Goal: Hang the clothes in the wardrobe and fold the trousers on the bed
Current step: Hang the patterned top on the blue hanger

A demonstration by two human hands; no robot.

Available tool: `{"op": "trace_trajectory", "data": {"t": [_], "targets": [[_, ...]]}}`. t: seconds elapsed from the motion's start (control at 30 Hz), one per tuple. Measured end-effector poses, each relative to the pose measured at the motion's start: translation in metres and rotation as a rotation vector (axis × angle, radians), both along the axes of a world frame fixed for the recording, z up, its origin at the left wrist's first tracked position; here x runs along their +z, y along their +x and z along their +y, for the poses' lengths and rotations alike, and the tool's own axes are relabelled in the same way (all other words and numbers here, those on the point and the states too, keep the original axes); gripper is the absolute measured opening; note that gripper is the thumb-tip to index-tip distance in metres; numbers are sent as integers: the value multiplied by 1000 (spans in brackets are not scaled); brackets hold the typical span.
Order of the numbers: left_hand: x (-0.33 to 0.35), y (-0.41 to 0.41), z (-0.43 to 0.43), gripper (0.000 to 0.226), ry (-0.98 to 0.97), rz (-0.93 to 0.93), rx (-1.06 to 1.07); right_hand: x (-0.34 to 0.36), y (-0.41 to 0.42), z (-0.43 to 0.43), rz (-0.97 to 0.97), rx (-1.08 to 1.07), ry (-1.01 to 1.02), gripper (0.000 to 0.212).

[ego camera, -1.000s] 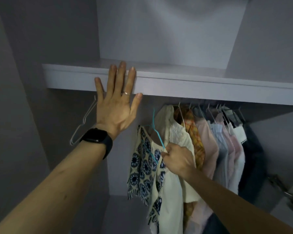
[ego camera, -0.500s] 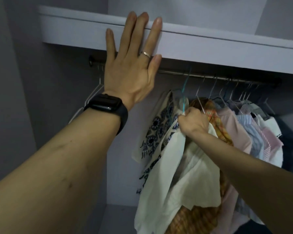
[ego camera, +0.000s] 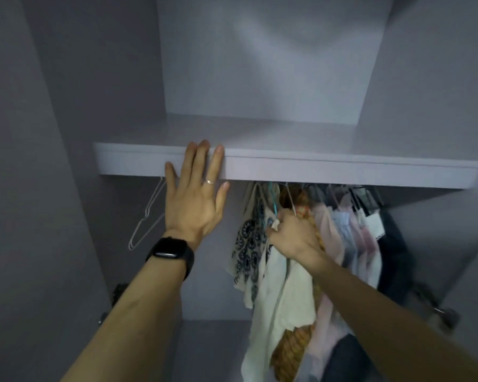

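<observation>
Two hands: left hand (ego camera: 193, 208) lay flat, fingers straight, on pale shelf edge (ego camera: 342, 172); right hand (ego camera: 293, 237) gripped cream fabric garment (ego camera: 282, 293) at teal wire hanger (ego camera: 273, 198).

Black watch (ego camera: 169, 252) on a wrist: dark blank face, wide strap. Thin pale ring (ego camera: 210, 182) on a finger; detail too blurred to read. White wire hanger (ego camera: 147, 215), bare, hangs tilted at far left. Left hinge (ego camera: 118, 292) sits low on the side wall, dim. Right hinge (ego camera: 447, 317) is low on the opposite side, metal and blurred.
</observation>
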State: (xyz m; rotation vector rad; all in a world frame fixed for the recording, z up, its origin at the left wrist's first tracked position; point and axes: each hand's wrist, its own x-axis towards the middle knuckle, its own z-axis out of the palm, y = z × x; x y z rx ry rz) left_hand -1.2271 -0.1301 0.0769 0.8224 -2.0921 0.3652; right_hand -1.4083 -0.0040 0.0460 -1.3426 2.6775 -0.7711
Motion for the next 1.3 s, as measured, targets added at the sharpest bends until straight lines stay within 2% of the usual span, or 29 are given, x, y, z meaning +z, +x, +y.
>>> {"op": "trace_trajectory", "data": {"t": [0.13,0.23,0.33,0.4,0.53,0.8,1.07,1.17,1.3], "targets": [[22,8,21,76,158,-85,25,36,13,63,-121,45,-67,36],[34,5,47,85,321,-84,25,49,15,119,-137,67,-222,29],[29,0,79,85,433,-26,-40,43,11,171,-101,65,-434,23],[14,-5,103,80,443,-15,-108,37,10,198,-102,36,-498,21],[-35,-25,160,66,525,-29,-246,8,1,242,-123,-53,-455,19],[-123,-89,234,68,727,-218,-459,-53,-27,309,-31,-213,-423,21],[-154,-157,302,61,680,-481,-819,-101,-8,396,22,-530,-345,19],[-163,-177,336,58,686,-592,-1047,-108,17,432,69,-711,-288,22],[-178,-183,386,58,568,-720,-1313,-113,76,474,72,-1022,-303,26]]}}
